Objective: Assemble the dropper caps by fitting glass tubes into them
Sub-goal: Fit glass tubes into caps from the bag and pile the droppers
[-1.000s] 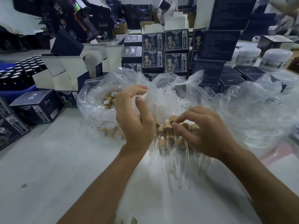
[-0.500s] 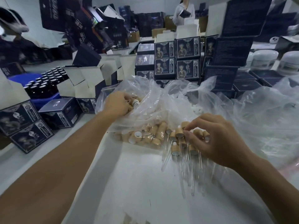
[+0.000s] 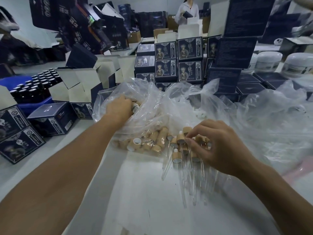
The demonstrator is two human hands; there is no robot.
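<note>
A clear plastic bag [image 3: 128, 92] of wooden dropper caps [image 3: 152, 141] lies on the white table. My left hand [image 3: 119, 108] reaches into the bag's mouth, its fingers curled round a dropper cap [image 3: 135, 106] there. In front of the bag lies a heap of assembled droppers [image 3: 179, 150], wooden caps with glass tubes [image 3: 186, 177] pointing toward me. My right hand [image 3: 218, 146] rests on that heap, with its thumb and fingertips pinching one assembled dropper by the cap.
Dark printed boxes [image 3: 179, 60] are stacked behind the bag and at the left [image 3: 50, 117]. A blue crate of dark bottles [image 3: 33, 87] stands far left. More clear plastic [image 3: 271, 119] spreads to the right, white jars [image 3: 269, 61] behind it. A person [image 3: 186, 11] stands at the back.
My left hand has gone from near the heap up and away into the bag of caps. My right hand has stayed on the heap of assembled droppers.
</note>
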